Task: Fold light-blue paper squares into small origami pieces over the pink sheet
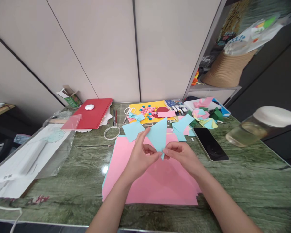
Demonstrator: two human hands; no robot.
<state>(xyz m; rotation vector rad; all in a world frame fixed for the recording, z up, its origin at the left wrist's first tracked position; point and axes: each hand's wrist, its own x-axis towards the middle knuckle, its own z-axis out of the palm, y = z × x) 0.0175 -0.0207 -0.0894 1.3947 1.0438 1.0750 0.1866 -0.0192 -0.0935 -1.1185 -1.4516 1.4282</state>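
Between my two hands is a light blue piece of folded paper, wide at the top and narrowing to a point at the bottom. My left hand pinches its lower left edge, with the index finger raised along the side. The thumb and fingers of my right hand close on the narrow tip. Beneath both hands lies a stack of pink paper, with blue sheets peeking out at its left edge. A blue paper square rests just beyond my left hand, and more blue pieces lie beyond my right.
A phone and a lidded jar of liquid stand at the right. Behind are scissors, small pink beads and paper flowers. Farther left are a tape roll, a red folder and a white corded device.
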